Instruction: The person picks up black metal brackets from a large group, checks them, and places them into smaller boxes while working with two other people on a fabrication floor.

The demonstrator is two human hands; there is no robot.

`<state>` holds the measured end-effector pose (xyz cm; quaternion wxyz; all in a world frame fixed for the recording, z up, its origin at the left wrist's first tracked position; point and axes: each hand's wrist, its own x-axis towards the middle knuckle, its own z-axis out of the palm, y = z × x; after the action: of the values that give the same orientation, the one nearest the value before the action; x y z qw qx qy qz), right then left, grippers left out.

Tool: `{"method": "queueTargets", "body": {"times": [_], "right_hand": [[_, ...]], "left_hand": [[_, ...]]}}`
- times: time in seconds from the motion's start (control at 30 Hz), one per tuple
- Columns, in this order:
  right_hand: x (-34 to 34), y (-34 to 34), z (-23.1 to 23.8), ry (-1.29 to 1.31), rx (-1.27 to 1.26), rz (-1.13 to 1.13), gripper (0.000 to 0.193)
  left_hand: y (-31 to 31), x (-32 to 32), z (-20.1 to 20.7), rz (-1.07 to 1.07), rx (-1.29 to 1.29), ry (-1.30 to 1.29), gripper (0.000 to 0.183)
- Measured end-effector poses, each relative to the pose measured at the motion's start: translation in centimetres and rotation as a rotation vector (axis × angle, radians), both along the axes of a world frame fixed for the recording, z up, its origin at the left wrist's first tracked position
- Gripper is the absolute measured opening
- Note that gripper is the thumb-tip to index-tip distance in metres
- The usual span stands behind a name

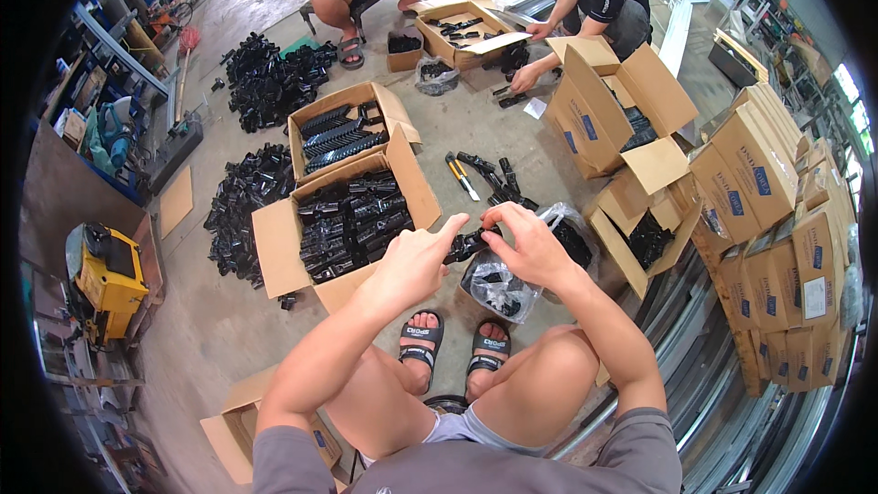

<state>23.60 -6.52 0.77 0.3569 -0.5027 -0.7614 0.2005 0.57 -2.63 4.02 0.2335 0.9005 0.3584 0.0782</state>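
Note:
In front of my knees, both hands meet at a small black plastic-looking part (468,245). My left hand (412,261) is closed at its left end, index finger sticking out. The fingertips of my right hand (526,242) pinch its other end; the exact grip is partly hidden. Just below my right hand is a clear plastic bag (503,288) with small black pieces. To the left, an open carton (421,185) is packed with black parts. Beyond my hands, a yellow utility knife (462,176) and several loose black parts (498,181) lie on the floor.
Heaps of black parts (274,78) lie left of a second filled carton (294,142). On the right are open cartons (599,220), stacked boxes (759,174) and long metal profiles (677,384). Two people sit or crouch at the far side, handling black parts around another carton (471,50).

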Motion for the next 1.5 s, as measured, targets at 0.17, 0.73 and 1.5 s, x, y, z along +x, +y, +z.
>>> {"method": "queueTargets", "body": {"times": [0.17, 0.73, 1.5], "right_hand": [[-0.6, -0.3, 0.9, -0.133, 0.063, 0.002, 0.015], [4.5, -0.6, -4.4, 0.237, -0.437, -0.402, 0.021], [3.3, -9.8, -32.7, -0.672, -0.723, -0.096, 0.025]], "left_hand": [[-0.2, -0.4, 0.7, 0.000, 0.014, -0.013, 0.082], [0.7, -2.0, 1.4, 0.084, -0.570, -0.513, 0.078], [1.7, 0.6, 0.3, 0.209, -1.025, -0.779, 0.085]]}}
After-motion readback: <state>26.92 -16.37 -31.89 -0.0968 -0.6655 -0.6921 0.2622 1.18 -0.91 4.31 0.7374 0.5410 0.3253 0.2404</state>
